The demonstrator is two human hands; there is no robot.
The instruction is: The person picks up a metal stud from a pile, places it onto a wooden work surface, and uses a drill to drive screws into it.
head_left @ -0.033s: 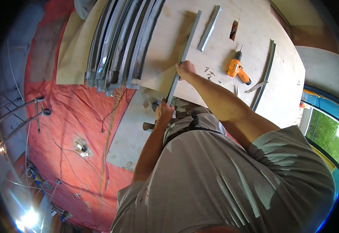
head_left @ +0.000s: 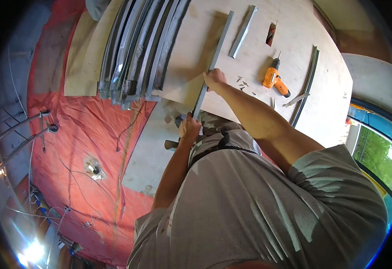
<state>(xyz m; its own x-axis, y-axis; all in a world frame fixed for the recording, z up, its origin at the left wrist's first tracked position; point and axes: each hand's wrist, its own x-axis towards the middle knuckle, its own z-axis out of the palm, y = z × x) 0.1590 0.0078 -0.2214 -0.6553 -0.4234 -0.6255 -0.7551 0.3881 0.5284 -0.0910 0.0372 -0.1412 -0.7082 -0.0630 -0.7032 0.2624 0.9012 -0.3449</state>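
Note:
A long, narrow grey metal profile slants up and away from my waist, over the pale plywood sheet. Around its near end my left hand is closed. My right hand grips it farther along, near its middle. To the right of the profile lies a shorter metal piece. An orange cordless drill rests on its side on the plywood, bit pointing away from me. Several small screws or scraps lie between the drill and my right forearm.
A stack of long metal profiles lies at the upper left. On the right are a dark strip and a thin pale offcut. The plywood has a rectangular cutout. Red sheeting with loose cables covers the floor at left.

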